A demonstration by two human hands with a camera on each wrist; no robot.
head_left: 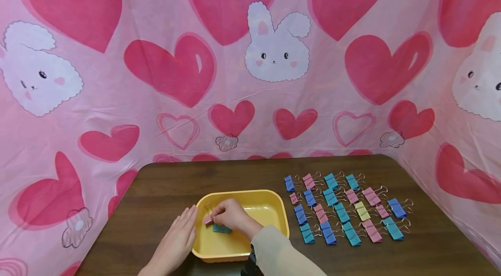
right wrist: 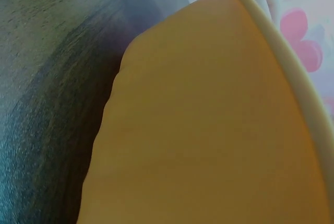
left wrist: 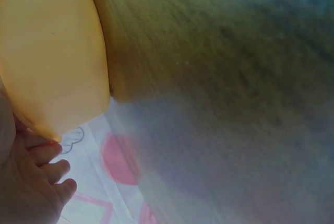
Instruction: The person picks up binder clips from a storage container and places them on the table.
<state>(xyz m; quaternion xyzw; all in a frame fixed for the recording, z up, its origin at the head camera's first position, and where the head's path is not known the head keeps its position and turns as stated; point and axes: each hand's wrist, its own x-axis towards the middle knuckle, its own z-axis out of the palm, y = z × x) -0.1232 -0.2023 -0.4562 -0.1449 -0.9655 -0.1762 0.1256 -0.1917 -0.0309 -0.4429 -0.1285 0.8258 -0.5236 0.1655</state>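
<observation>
A yellow plastic tray [head_left: 270,197] stands on the table, its outer wall filling much of both wrist views. Inside, toward its left end, my right hand [head_left: 232,216] pinches a pink binder clip [head_left: 208,221] between thumb and fingertips. Just below that clip, a teal binder clip [head_left: 222,228] lies on the tray floor, partly hidden by the hand. My left hand [head_left: 175,237] rests with straight fingers against the tray's left side. In the left wrist view, fingertips of the left hand [left wrist: 36,177] touch the tray's rim.
Right of the tray, several binder clips in rough rows lie on the dark wooden table [head_left: 172,180]: blue [head_left: 328,233], teal [head_left: 351,234], pink [head_left: 372,231] and one yellow [head_left: 362,211]. A pink cloth [head_left: 270,98] with hearts and rabbits hangs behind the table.
</observation>
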